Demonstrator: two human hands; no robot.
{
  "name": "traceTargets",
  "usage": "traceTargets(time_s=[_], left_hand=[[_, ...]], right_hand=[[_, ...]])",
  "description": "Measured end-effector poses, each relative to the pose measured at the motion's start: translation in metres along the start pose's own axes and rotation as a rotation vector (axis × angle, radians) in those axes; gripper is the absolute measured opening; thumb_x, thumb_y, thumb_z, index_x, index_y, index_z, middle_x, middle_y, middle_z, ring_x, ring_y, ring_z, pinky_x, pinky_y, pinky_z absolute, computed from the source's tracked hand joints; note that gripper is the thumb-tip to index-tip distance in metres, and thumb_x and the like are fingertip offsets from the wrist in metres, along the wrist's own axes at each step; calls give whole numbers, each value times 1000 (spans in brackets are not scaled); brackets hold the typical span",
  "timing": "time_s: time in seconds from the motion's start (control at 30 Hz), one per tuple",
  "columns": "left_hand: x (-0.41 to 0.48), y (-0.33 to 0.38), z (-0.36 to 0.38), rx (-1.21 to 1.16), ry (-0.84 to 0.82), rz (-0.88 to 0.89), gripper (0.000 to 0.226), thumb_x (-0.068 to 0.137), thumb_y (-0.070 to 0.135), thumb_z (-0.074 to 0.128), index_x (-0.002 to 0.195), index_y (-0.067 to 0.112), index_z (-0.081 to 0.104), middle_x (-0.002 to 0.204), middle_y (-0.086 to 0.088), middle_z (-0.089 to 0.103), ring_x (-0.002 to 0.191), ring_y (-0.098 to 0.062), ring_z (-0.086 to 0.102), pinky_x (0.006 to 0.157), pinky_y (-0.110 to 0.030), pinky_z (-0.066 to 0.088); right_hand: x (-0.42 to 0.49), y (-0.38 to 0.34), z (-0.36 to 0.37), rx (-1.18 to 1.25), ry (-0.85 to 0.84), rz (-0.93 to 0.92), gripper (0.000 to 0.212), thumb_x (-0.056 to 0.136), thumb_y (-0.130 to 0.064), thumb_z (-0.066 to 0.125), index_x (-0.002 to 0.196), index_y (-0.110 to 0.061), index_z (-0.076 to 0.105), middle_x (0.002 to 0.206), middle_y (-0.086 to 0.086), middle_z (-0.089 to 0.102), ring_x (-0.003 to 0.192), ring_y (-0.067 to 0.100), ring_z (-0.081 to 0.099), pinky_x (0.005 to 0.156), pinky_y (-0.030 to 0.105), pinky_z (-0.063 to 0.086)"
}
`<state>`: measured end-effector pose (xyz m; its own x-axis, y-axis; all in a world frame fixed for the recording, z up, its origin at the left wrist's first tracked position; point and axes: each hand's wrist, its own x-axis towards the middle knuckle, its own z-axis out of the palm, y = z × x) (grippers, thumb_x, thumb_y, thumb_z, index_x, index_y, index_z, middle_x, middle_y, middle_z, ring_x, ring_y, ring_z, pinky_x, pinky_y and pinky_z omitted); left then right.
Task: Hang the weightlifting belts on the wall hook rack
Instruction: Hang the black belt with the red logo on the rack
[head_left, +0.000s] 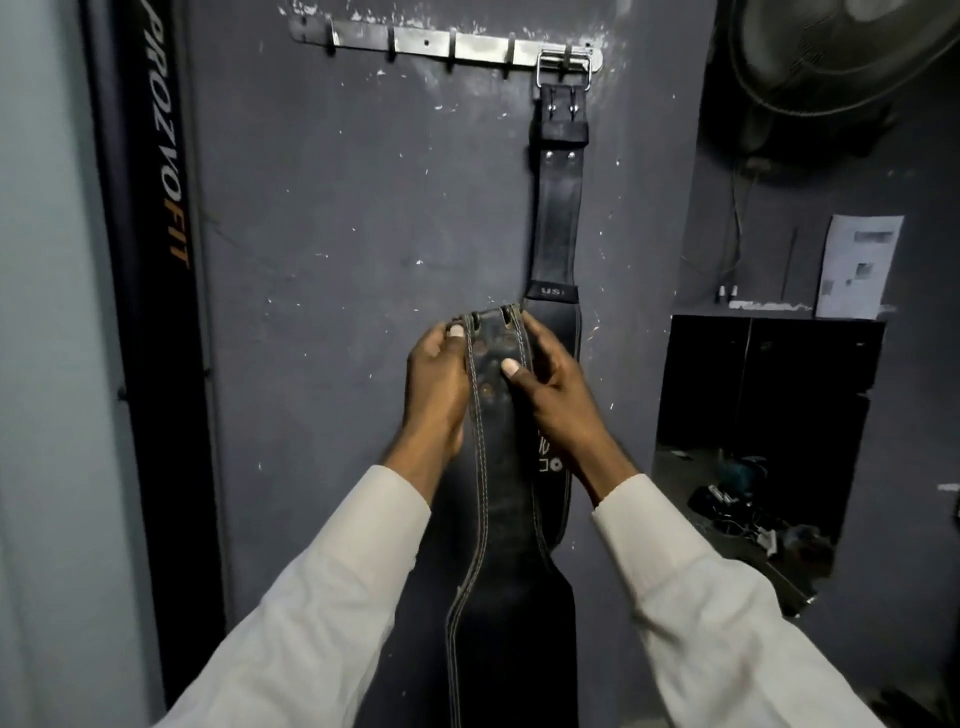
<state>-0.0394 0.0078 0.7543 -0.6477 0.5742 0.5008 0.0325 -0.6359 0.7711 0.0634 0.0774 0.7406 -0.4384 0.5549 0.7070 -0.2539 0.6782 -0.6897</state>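
Both hands clamp the top end of the second belt (498, 415): the left hand (434, 384) wraps its left edge with the thumb on the face, and the right hand (550, 395) pinches the right edge, thumb pressed on the punched holes, so the fingers (510, 368) of both are closed on the leather. The belt's long axis runs straight down from the fingers, its wide part hanging low between the white sleeves (322, 597). The wall hook rack (441, 44) lies directly above and well apart, with free hooks toward its left end, nearer the left hand; the first belt (558, 208) already hangs by its buckle from the right-end hook, just behind the held one. The dark scuffed wall (337, 234) carries the rack; a fan (841, 57) and a dark cabinet (763, 384) stand to the right
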Motion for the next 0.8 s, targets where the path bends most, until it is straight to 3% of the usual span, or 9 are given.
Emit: traceTargets(time_s=[0.13,0.2,0.27,0.4,0.5,0.57,0.67,0.7,0.8], left_hand=[[36,-16,4,78,29,65,35,98,32,51,118,4,57,115,-14,68,101,-26,68,91,-41,54],[68,-27,6,122,47,94,61,85,52,53,136,17,50,134,-11,61,119,-29,64,103,-53,50],[92,-24,13,172,27,191,66,87,49,50,148,25,40,146,-4,53,130,-21,57,110,-49,46],[141,-4,34,309,-50,406,68,95,31,53,156,19,26,158,-5,39,142,-19,43,118,-45,38],[197,17,52,431,-42,521,69,84,40,54,149,18,42,145,-5,56,130,-25,58,108,-47,48],[230,36,68,515,-39,607,55,87,31,58,139,11,52,135,-7,64,121,-27,64,102,-44,52],[275,72,97,590,-11,735,40,91,15,60,130,8,60,127,-7,69,115,-25,66,97,-29,52],[287,85,106,596,-15,761,42,91,14,61,132,7,59,128,-8,68,117,-24,65,98,-28,51],[328,118,126,636,-27,791,51,90,15,62,139,4,53,135,-11,62,123,-22,60,106,-26,45]], right_hand=[[23,6,3,-66,-5,-12,69,95,-8,62,155,-21,31,157,-2,39,141,5,40,119,38,35],[43,9,4,-98,12,-57,70,95,-7,62,156,-20,28,158,-6,36,132,-15,38,115,20,35],[70,10,4,-92,28,-100,70,96,-3,60,155,-20,28,154,-11,36,124,-23,41,107,7,38],[131,12,1,-116,77,-206,72,94,-6,62,156,-23,28,157,-3,38,143,8,39,118,32,36],[186,5,-5,-127,148,-283,73,92,-7,63,155,-21,29,156,2,41,142,13,42,119,40,36],[225,-4,-12,-130,191,-323,73,93,-5,62,156,-18,28,157,3,39,142,11,39,120,34,34],[281,-26,-24,-112,224,-382,70,93,0,60,155,-10,28,159,5,35,140,5,33,112,9,30],[300,-33,-27,-96,228,-404,70,92,1,60,154,-6,29,159,7,36,143,9,35,112,10,31],[356,-49,-34,-64,249,-487,68,83,-6,63,147,-4,42,146,11,53,135,21,52,116,38,40]])
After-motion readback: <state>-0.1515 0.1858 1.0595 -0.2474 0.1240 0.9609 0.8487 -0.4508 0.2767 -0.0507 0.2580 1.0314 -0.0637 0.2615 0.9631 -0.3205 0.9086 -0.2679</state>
